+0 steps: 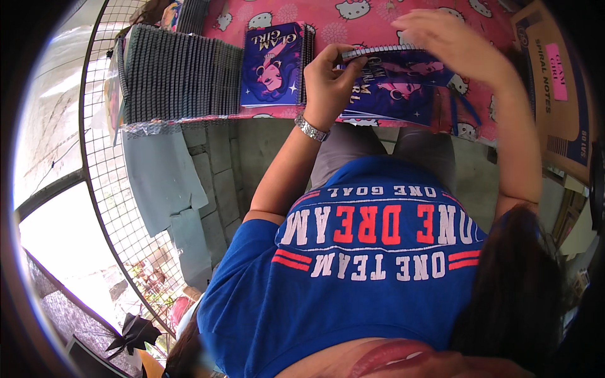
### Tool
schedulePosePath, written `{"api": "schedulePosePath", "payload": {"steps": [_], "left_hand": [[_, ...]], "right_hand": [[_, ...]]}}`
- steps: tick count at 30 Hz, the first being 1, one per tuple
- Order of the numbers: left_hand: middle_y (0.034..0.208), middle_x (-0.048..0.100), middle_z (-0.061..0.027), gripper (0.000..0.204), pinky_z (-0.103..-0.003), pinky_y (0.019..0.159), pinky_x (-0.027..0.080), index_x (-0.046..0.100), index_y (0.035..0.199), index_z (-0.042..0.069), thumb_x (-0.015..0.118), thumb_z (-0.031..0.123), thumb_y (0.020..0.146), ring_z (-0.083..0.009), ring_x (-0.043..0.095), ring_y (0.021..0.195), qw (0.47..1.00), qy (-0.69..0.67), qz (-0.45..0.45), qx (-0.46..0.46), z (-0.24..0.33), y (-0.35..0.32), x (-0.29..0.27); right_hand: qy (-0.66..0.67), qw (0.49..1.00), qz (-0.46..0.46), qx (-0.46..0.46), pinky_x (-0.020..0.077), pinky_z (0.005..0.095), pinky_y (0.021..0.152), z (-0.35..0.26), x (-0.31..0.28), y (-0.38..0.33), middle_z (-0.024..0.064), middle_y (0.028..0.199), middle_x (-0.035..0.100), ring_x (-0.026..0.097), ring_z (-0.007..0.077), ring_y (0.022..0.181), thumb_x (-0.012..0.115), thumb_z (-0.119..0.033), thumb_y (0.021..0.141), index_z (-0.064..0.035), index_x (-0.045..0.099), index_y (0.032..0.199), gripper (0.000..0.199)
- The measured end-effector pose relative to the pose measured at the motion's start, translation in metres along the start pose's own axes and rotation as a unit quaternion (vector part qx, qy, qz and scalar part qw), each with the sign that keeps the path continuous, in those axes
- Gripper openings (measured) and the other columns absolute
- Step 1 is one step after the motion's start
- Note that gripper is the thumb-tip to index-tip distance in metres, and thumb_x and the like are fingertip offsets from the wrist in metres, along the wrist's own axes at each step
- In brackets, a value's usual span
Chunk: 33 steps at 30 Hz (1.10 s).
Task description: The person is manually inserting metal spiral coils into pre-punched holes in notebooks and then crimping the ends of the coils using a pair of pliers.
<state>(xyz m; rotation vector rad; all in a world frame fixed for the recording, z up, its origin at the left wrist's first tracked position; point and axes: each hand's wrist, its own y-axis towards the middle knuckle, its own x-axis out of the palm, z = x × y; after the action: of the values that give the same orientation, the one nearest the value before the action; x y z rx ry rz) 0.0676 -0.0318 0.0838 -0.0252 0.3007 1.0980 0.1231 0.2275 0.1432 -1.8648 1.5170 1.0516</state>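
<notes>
My left hand [331, 82], with a metal watch on its wrist, pinches the left end of a purple-blue spiral notebook [409, 68] by its bound edge. This notebook is tilted up, its white coil along the far side. Beneath it lie more notebook covers [394, 104] of the same purple design, near the table's front edge. My right hand [435, 41], somewhat blurred, hovers over the right end of the coil with its fingers stretched out; whether it touches the coil I cannot tell. Left of my left hand sits a stack of finished-looking spiral notebooks [271, 72].
A tall row of dark-coiled notebooks [179, 75] stands at the table's left end, beside a wire grid [104, 126]. The table has a pink patterned cover [328, 22]. A cardboard box [545, 88] stands at the right. Dark blue strips [463, 108] lie near the front edge.
</notes>
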Motion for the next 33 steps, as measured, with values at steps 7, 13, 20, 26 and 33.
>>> {"api": "schedulePosePath", "payload": {"steps": [7, 13, 20, 26, 33], "left_hand": [[0.091, 0.071, -0.0105, 0.015, -0.025, 0.069, 0.061, 0.062, 0.103, -0.005, 0.068, -0.004, 0.089, -0.0124, 0.069, 0.080, 0.999, -0.040, 0.030, -0.008, -0.002, -0.016, -0.006], [0.089, 0.071, -0.0102, 0.016, -0.024, 0.065, 0.059, 0.062, 0.103, -0.004, 0.069, -0.003, 0.089, -0.0131, 0.070, 0.076, 0.998, -0.007, 0.060, 0.013, -0.006, -0.024, -0.007], [0.089, 0.071, -0.0108, 0.020, -0.022, 0.065, 0.058, 0.061, 0.106, -0.004, 0.070, -0.003, 0.088, -0.0115, 0.069, 0.077, 0.998, -0.026, 0.057, 0.000, -0.004, -0.025, 0.000], [0.096, 0.070, -0.0080, 0.027, -0.022, 0.067, 0.058, 0.062, 0.110, 0.000, 0.073, -0.003, 0.085, -0.0085, 0.067, 0.083, 0.994, 0.019, 0.100, 0.043, -0.007, -0.031, 0.002], [0.090, 0.067, -0.0065, 0.025, -0.024, 0.063, 0.058, 0.062, 0.110, 0.001, 0.072, 0.001, 0.087, -0.0100, 0.067, 0.076, 0.988, 0.042, 0.095, 0.111, -0.004, -0.028, 0.008]], "right_hand": [[-0.036, 0.994, 0.055, -0.082, 0.0398, 0.0439, 0.096, -0.047, 0.024, 0.021, 0.0088, 0.090, 0.068, 0.063, 0.0262, 0.095, 0.068, -0.026, 0.085, -0.0069, 0.067, 0.086, 0.019], [-0.077, 0.991, 0.047, -0.103, 0.0418, 0.0417, 0.097, -0.065, 0.041, 0.033, 0.0093, 0.097, 0.069, 0.063, 0.0275, 0.100, 0.067, -0.022, 0.087, -0.0073, 0.069, 0.096, 0.017], [-0.024, 0.982, 0.120, -0.143, 0.0423, 0.0440, 0.093, -0.049, 0.055, 0.033, 0.0105, 0.090, 0.068, 0.064, 0.0306, 0.088, 0.069, -0.018, 0.081, -0.0078, 0.068, 0.092, 0.015], [-0.134, 0.983, -0.005, -0.123, 0.0412, 0.0445, 0.096, -0.074, 0.019, 0.028, 0.0105, 0.092, 0.069, 0.065, 0.0290, 0.089, 0.066, -0.018, 0.081, -0.0093, 0.069, 0.090, 0.013], [-0.215, 0.972, 0.072, -0.054, 0.0451, 0.0428, 0.097, -0.080, 0.044, 0.024, 0.0098, 0.103, 0.071, 0.067, 0.0284, 0.093, 0.065, -0.018, 0.080, -0.0099, 0.072, 0.100, 0.023]]}}
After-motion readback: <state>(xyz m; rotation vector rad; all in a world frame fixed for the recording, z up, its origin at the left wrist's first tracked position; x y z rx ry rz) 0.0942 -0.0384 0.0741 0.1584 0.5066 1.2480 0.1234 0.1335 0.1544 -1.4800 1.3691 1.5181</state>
